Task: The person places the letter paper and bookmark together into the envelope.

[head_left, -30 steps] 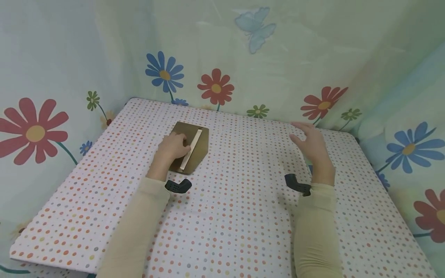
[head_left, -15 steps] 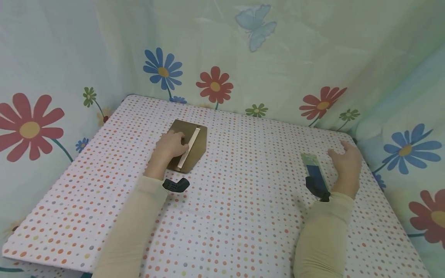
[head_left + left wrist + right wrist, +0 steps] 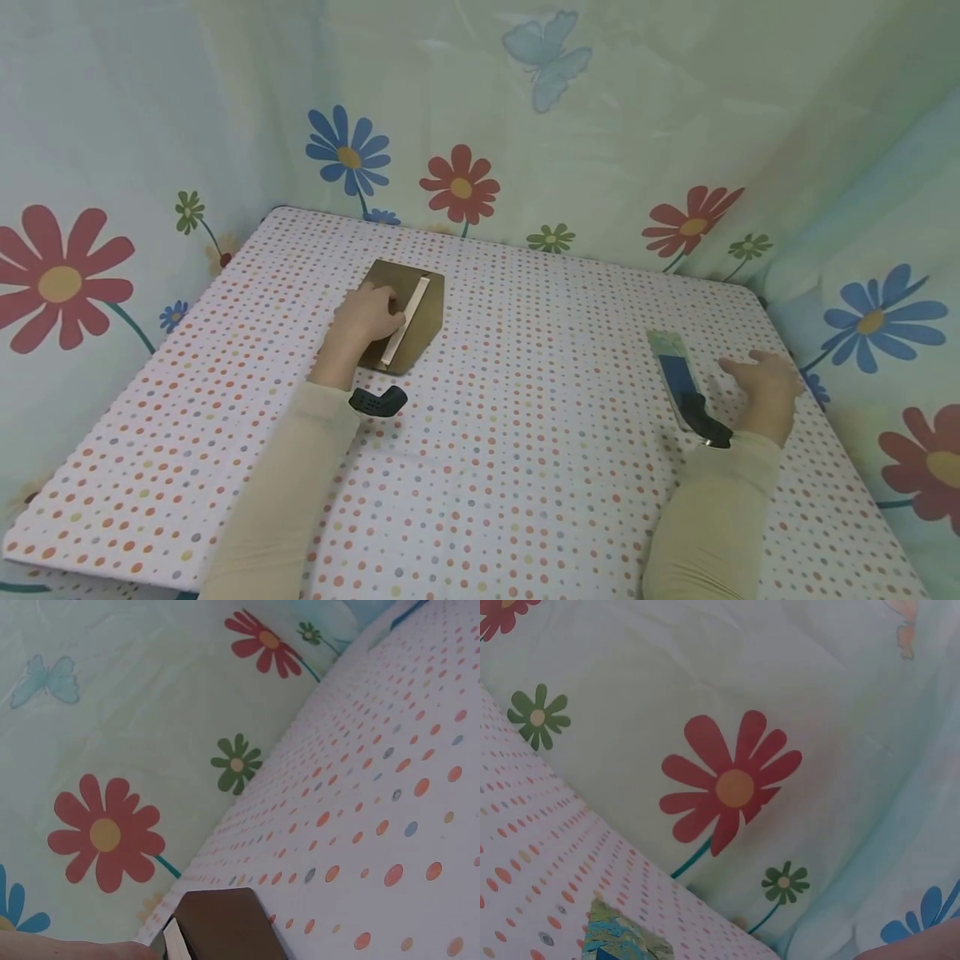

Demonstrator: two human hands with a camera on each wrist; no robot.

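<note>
If lifting the flat, metallic-brown board, likely light, stiff, pinch its pale strip beside the bent-fingered left hand; cannot tell if gripping. Holding nothing in spread right hand.

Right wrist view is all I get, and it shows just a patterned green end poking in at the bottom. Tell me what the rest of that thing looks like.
Observer: In the head view, the flat piece is long and narrow, with a broad blue section running from that green end toward the person.
Operator: Report whether the right hand touches it anywhere.
Observer: It doesn't: the right hand is off to the right of the piece, with dotted cloth showing between them.
Operator: Locate the other hand for me.
Observer: The left hand is on a brown board, beside its pale strip; whether it grips anything, I can't tell.
</note>
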